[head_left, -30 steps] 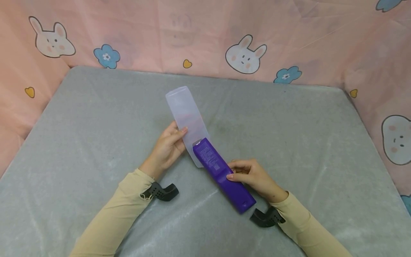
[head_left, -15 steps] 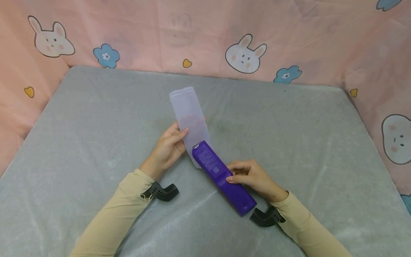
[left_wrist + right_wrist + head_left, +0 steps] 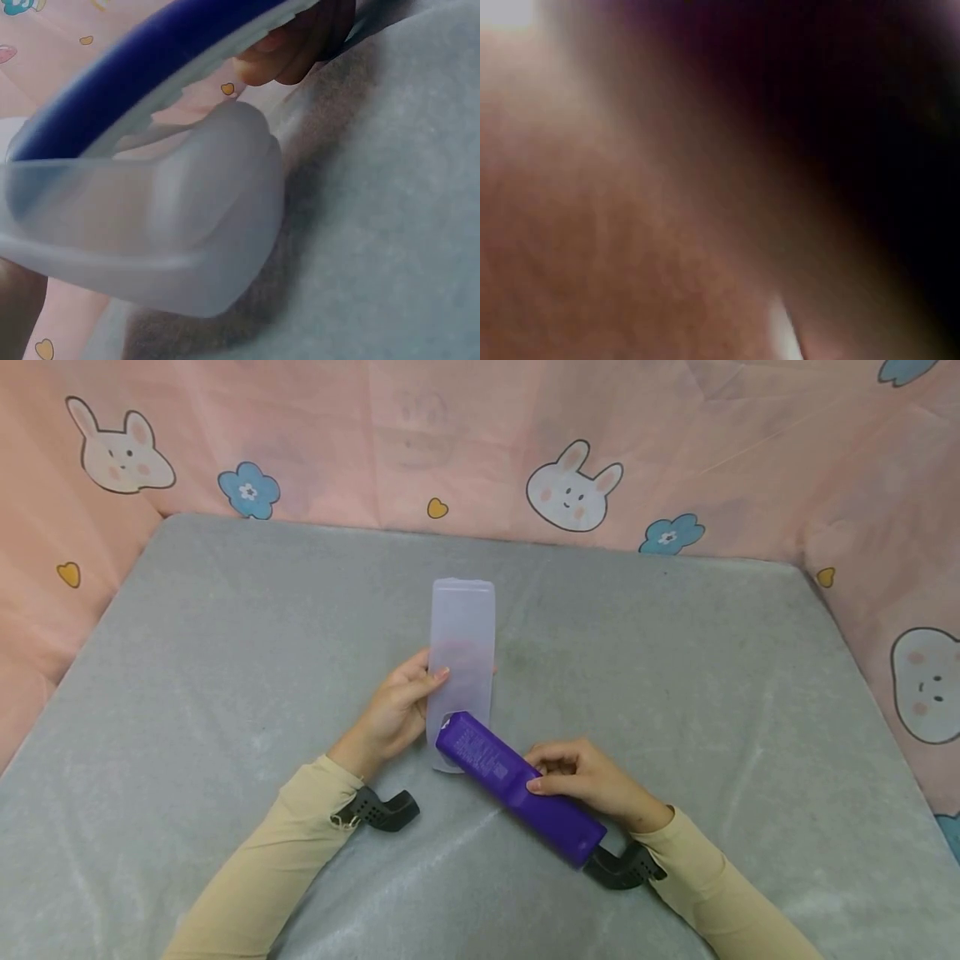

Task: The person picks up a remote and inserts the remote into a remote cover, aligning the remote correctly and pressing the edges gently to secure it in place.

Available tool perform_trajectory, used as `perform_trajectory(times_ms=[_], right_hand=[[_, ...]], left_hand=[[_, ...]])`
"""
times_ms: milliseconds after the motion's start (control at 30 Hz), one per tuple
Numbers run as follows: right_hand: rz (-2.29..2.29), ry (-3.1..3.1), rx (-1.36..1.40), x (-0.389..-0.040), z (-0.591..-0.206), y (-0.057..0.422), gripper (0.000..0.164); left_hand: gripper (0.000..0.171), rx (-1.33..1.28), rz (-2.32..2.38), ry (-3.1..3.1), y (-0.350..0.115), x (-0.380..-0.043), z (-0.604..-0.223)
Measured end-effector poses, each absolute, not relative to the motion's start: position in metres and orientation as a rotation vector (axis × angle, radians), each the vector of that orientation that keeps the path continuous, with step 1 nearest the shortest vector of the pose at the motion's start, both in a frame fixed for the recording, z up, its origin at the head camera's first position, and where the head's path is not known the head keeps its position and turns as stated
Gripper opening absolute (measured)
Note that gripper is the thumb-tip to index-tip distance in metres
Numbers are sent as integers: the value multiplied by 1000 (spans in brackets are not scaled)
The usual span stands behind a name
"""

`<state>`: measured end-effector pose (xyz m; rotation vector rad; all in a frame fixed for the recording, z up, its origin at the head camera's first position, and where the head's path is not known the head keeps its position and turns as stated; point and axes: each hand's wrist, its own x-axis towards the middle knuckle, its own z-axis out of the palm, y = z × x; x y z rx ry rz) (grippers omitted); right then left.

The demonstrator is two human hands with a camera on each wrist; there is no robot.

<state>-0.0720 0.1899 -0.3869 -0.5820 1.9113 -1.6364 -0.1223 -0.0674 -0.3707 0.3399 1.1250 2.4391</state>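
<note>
My left hand (image 3: 395,710) grips a translucent white remote cover (image 3: 462,627) by its left edge, thumb on top. The cover stands nearly straight away from me. In my right hand (image 3: 588,777) is a purple remote control (image 3: 521,789), back up, pinched between thumb and fingers, lying slantwise. Its far end overlaps the cover's near end. In the left wrist view the end of the remote (image 3: 142,75) shows through the wall of the cover (image 3: 217,195), at its open mouth; pale buttons face down. The right wrist view is blurred, mostly skin and the dark remote.
A grey cloth (image 3: 712,693) covers the table. Pink printed fabric (image 3: 480,435) rises behind and at both sides. Black wrist mounts (image 3: 386,810) stick out from both sleeves, the right one close to the remote's near end.
The cover has swung clockwise from a left lean to nearly straight and come slightly nearer. The remote has turned flatter, its far end lower and a little further left. Both grips stay.
</note>
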Motion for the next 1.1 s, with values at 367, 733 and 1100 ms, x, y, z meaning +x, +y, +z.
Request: perform_trajectory(times_ms=[367,733,1100], right_hand=[[-1698,1971,-358,-71,-385,188,17],[-1852,1982,-324,-70,-387,188,20],[-1900,2003,-415,-70,-387,187,16]], left_hand=[[45,239,2551,1164,-64,-120,-370],[38,182,2588,1116,-59,-118,-372],[36,143,2541,1138,-56,-117,-375]])
